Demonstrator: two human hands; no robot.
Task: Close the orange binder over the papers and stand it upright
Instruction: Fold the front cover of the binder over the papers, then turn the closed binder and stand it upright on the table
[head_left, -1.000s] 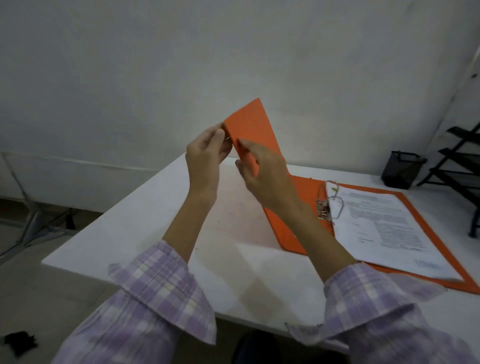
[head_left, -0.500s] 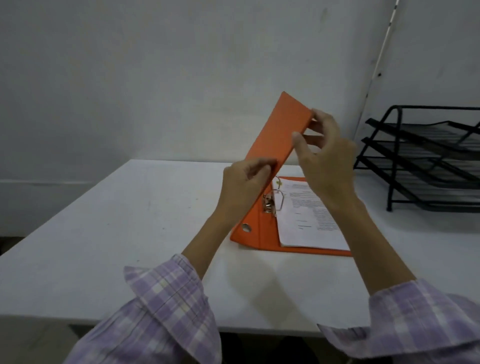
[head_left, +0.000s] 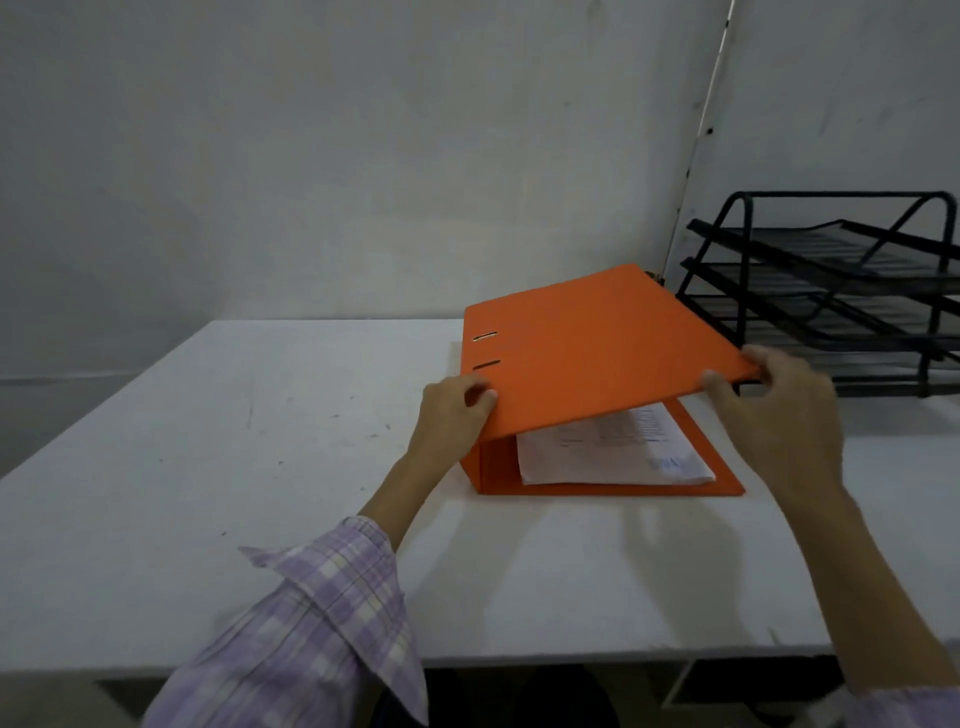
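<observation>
The orange binder (head_left: 597, 353) lies on the white table (head_left: 260, 467), its front cover slanting low over the white papers (head_left: 613, 457) and still a little raised at the near right. My left hand (head_left: 452, 415) grips the cover's near left corner beside the spine. My right hand (head_left: 774, 415) holds the cover's near right corner, thumb under its edge. The binder's back cover lies flat beneath the papers. The ring mechanism is hidden by the cover.
A black wire letter tray (head_left: 841, 291) with three tiers stands on the table just right of the binder, near the wall corner. A grey wall rises behind the table. The table's front edge runs just beyond my purple plaid sleeves (head_left: 322, 623).
The cover has swung from steeply raised down over the papers, almost shut. Both hands followed it down; my right hand slid to the cover's near right corner.
</observation>
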